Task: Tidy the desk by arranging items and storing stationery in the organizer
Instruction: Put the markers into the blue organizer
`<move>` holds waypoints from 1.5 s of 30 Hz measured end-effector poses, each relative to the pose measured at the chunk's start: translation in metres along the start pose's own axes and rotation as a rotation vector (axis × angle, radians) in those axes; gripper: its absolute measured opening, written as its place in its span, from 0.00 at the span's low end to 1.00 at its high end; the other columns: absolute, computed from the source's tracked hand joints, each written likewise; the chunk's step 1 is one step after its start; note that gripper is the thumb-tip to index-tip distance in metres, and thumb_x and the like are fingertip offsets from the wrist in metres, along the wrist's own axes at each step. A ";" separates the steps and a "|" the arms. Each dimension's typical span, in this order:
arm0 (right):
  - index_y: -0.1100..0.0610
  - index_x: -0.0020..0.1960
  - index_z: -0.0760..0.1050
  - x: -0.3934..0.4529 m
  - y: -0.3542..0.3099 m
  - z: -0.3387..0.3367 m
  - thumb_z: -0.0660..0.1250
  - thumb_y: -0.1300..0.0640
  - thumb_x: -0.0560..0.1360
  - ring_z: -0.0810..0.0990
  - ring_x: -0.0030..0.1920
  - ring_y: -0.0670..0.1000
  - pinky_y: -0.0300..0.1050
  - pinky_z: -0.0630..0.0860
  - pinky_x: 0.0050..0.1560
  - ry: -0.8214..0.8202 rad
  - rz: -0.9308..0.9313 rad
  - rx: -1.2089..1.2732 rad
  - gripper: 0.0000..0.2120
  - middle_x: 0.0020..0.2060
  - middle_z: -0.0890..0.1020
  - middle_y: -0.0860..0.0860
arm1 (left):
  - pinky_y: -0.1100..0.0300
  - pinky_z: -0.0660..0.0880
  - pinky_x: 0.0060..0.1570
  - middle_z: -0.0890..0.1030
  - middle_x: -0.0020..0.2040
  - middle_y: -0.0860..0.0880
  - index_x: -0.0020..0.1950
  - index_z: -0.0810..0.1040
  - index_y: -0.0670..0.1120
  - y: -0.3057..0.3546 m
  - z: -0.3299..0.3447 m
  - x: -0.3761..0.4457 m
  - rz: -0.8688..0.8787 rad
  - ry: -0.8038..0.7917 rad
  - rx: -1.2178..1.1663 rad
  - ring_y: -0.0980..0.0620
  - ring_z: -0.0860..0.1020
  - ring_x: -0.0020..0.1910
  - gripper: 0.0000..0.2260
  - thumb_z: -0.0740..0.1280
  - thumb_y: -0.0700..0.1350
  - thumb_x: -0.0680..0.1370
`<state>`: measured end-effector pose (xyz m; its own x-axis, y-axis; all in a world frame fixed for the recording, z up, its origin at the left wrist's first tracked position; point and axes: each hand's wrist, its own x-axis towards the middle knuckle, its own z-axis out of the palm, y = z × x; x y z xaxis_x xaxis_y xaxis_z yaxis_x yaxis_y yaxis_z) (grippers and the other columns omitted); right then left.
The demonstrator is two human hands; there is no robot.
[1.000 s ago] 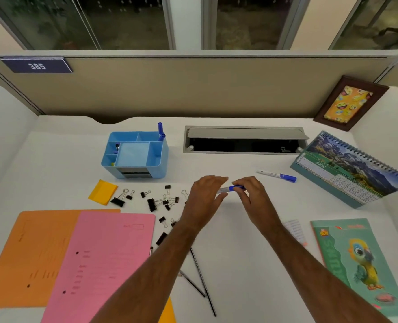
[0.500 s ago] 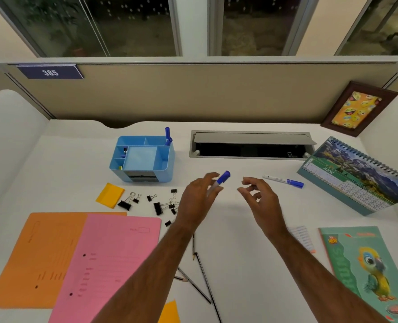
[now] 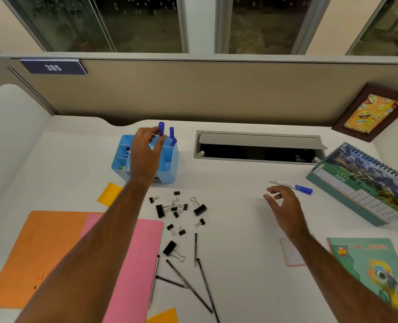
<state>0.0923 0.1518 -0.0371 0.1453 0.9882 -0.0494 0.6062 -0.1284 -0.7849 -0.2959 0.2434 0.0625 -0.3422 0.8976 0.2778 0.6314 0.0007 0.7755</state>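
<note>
Head view: my left hand [image 3: 146, 150] pinches a blue pen [image 3: 161, 128] over the organizer [image 3: 169, 169] at eleven o'clock; right hand [image 3: 284, 203], grip spread, nears the bench pen [image 3: 292, 187] at two. Released off-centre, it could catch a divider and tip out.

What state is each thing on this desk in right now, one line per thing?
left hand: pinching a blue pen upright above the organizer
right hand: open, beside the capped marker lying flat
cable hatch: lid raised
binder clips: scattered loose
pencils: lying loose
</note>
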 end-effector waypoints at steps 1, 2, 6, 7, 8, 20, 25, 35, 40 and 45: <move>0.46 0.58 0.77 0.002 0.003 -0.002 0.70 0.51 0.79 0.79 0.53 0.48 0.47 0.78 0.54 -0.001 0.016 -0.024 0.08 0.56 0.79 0.46 | 0.58 0.75 0.57 0.80 0.59 0.47 0.62 0.80 0.45 -0.004 -0.002 0.009 -0.007 0.004 0.015 0.52 0.78 0.57 0.11 0.70 0.48 0.82; 0.48 0.58 0.77 0.004 0.005 -0.003 0.70 0.51 0.79 0.78 0.54 0.49 0.47 0.76 0.55 -0.002 0.034 -0.047 0.09 0.58 0.79 0.47 | 0.58 0.75 0.57 0.81 0.59 0.48 0.62 0.80 0.45 -0.010 -0.003 0.017 -0.014 0.000 0.029 0.52 0.78 0.57 0.11 0.70 0.48 0.82; 0.53 0.61 0.77 0.016 0.019 -0.010 0.71 0.53 0.78 0.76 0.60 0.54 0.53 0.75 0.60 0.005 0.043 -0.181 0.13 0.61 0.79 0.52 | 0.59 0.73 0.58 0.81 0.59 0.49 0.63 0.80 0.46 -0.027 0.000 0.039 -0.012 -0.032 0.125 0.51 0.77 0.59 0.12 0.69 0.49 0.82; 0.53 0.61 0.77 0.019 0.022 -0.012 0.71 0.53 0.78 0.76 0.61 0.55 0.54 0.74 0.61 0.006 0.033 -0.232 0.13 0.61 0.79 0.52 | 0.60 0.71 0.58 0.81 0.59 0.49 0.63 0.80 0.46 -0.030 0.003 0.041 -0.018 -0.042 0.145 0.51 0.77 0.60 0.12 0.69 0.50 0.82; 0.53 0.62 0.77 0.021 0.024 -0.013 0.72 0.54 0.78 0.76 0.62 0.56 0.55 0.74 0.61 0.008 0.021 -0.286 0.13 0.61 0.79 0.52 | 0.60 0.70 0.58 0.81 0.59 0.49 0.64 0.80 0.47 -0.031 0.006 0.042 -0.025 -0.053 0.157 0.51 0.76 0.60 0.12 0.69 0.50 0.82; 0.56 0.71 0.70 0.026 0.040 -0.024 0.72 0.59 0.77 0.72 0.69 0.60 0.67 0.69 0.65 0.069 0.040 -0.603 0.24 0.70 0.75 0.56 | 0.50 0.71 0.64 0.82 0.64 0.47 0.68 0.79 0.47 -0.046 0.032 0.039 -0.005 -0.266 0.430 0.47 0.75 0.64 0.15 0.66 0.50 0.83; 0.57 0.75 0.67 0.032 0.048 -0.031 0.69 0.55 0.79 0.68 0.74 0.61 0.69 0.70 0.65 0.021 0.066 -0.727 0.26 0.74 0.70 0.57 | 0.52 0.71 0.65 0.80 0.66 0.48 0.70 0.76 0.48 -0.042 0.032 0.031 -0.043 -0.220 0.308 0.48 0.74 0.67 0.17 0.69 0.44 0.81; 0.55 0.65 0.73 0.028 0.048 -0.031 0.68 0.58 0.79 0.76 0.57 0.60 0.63 0.74 0.53 0.009 0.092 -0.713 0.15 0.57 0.77 0.56 | 0.59 0.67 0.65 0.77 0.67 0.48 0.68 0.76 0.47 -0.018 0.039 -0.014 -0.025 -0.158 0.161 0.50 0.72 0.67 0.16 0.70 0.41 0.81; 0.55 0.60 0.74 0.019 0.046 -0.031 0.65 0.57 0.81 0.76 0.50 0.57 0.58 0.75 0.48 -0.022 0.041 -0.738 0.08 0.52 0.79 0.55 | 0.58 0.67 0.68 0.76 0.65 0.50 0.68 0.76 0.48 -0.001 0.049 -0.063 0.017 -0.206 0.047 0.51 0.71 0.68 0.16 0.69 0.39 0.81; 0.56 0.60 0.73 0.011 0.044 -0.031 0.63 0.59 0.82 0.76 0.51 0.57 0.57 0.75 0.49 -0.063 0.059 -0.675 0.07 0.53 0.78 0.55 | 0.59 0.69 0.66 0.77 0.62 0.55 0.66 0.76 0.50 0.007 0.059 -0.106 0.060 -0.278 0.011 0.55 0.72 0.64 0.14 0.69 0.40 0.81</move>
<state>0.1449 0.1545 -0.0532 0.1591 0.9783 -0.1324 0.9568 -0.1859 -0.2236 -0.2140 0.1745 0.0055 -0.1006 0.9826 0.1559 0.6530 -0.0530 0.7555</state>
